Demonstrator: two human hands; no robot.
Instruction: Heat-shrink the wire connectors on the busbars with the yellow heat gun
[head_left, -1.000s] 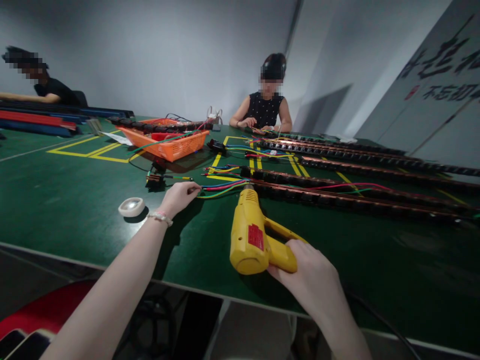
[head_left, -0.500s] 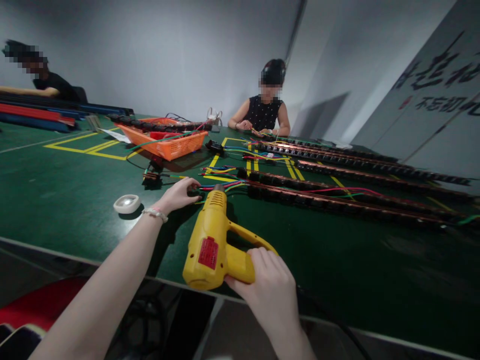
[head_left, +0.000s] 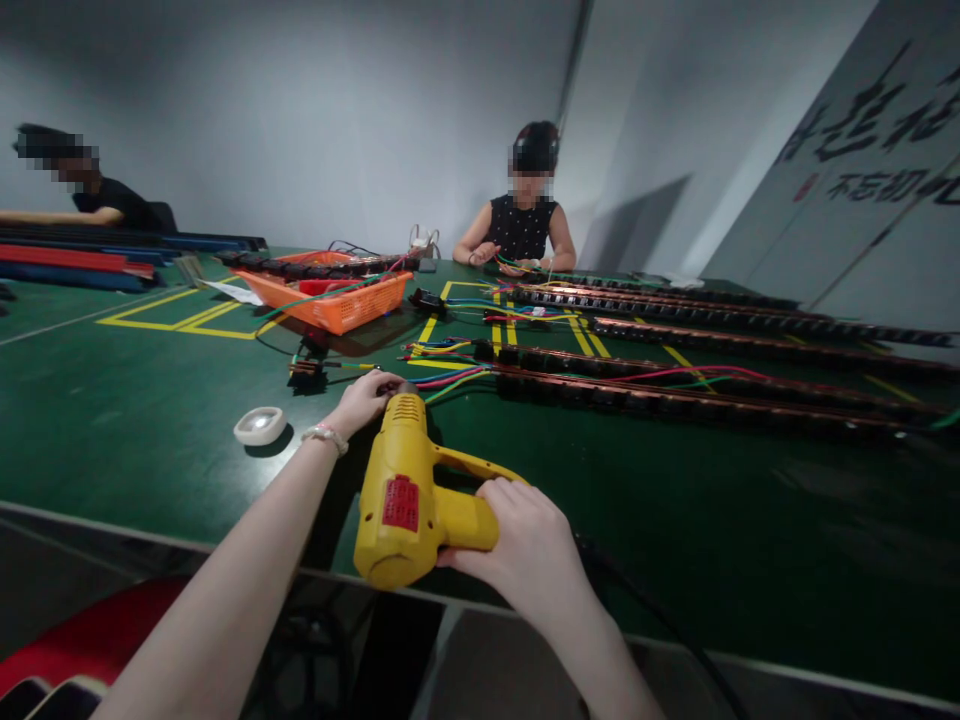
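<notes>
My right hand (head_left: 525, 530) grips the handle of a yellow heat gun (head_left: 397, 500), its nozzle pointing away from me, close to the left fingers. My left hand (head_left: 367, 402) is closed around the ends of coloured wires (head_left: 454, 382); the fingertips are partly hidden behind the nozzle. These blue, red and green wires come out of the nearest long black strip with copper-coloured edges (head_left: 645, 405). A small black part (head_left: 306, 370) with a yellow-green wire lies beyond my left wrist. Near that wrist a white roll of tape (head_left: 259, 426) rests on the green table (head_left: 172, 400).
An orange basket (head_left: 345, 308) with strips laid across it stands at the back left. More black strips (head_left: 705, 355) lie along the right side. A co-worker (head_left: 521, 230) handles wires across the table; another person (head_left: 112, 205) sits far left. A black cord (head_left: 660, 620) trails from the gun's side.
The heat gun has moved slightly left, and its nozzle now overlaps my left fingers in view. My left hand stays at the wire ends. The camera view has shifted a little.
</notes>
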